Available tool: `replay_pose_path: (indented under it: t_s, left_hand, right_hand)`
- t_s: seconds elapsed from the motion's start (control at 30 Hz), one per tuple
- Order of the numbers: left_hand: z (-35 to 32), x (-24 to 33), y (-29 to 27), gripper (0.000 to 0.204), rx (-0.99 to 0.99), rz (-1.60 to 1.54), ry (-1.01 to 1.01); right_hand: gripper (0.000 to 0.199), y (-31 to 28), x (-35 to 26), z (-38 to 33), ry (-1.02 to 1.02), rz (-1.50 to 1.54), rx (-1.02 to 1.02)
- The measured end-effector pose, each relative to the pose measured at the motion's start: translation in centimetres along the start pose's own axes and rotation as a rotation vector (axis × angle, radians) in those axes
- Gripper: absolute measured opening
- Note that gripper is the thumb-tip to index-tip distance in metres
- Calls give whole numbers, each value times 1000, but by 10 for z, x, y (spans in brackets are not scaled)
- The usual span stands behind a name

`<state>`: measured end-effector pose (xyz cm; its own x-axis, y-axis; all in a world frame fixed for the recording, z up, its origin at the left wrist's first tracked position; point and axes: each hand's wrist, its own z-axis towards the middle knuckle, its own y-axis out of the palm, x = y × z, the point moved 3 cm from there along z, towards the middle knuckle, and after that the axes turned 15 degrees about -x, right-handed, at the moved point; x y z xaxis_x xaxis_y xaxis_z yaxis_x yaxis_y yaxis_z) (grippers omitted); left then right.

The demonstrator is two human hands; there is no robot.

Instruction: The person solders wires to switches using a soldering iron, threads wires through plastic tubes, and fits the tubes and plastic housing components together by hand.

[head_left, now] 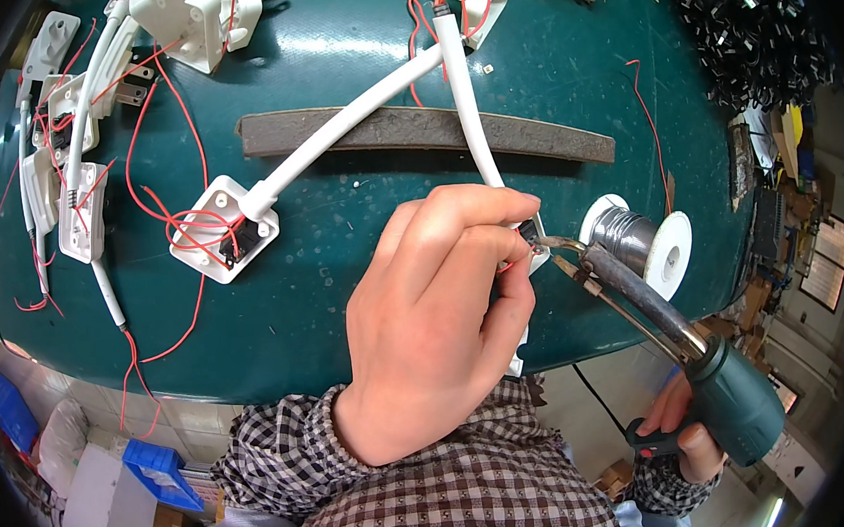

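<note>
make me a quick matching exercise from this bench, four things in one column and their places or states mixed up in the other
1. soldering gun
2. solder spool
3. grey-brown bar
4. black cable pile

a. crossed by two white tubes
b. heaped at the far right of the green table
c. gripped by the right hand
d. lying on its side, right of the left hand

Pairs: 1-c, 2-d, 3-a, 4-b

From the person's head, one wide fisheye view looks steeply down, facing across the table (318, 321); the left hand (436, 312) shows close, at the centre, the shirt (441, 510) nearest, and the table's near edge bows.
</note>
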<state>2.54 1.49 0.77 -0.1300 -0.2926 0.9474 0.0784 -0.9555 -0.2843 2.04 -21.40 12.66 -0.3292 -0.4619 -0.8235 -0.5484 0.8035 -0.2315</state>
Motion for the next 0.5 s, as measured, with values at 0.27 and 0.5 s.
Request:
replay_pose_path:
  t_s: [0.27, 0.5]
  left_hand:
    - [0, 0, 1, 16, 0, -11, -5]
    - [0, 0, 0, 16, -4, -12, -6]
  right_hand:
    - [77, -11, 15, -12, -143, -74, 106]
    - [59, -3, -5, 0, -44, -69, 4]
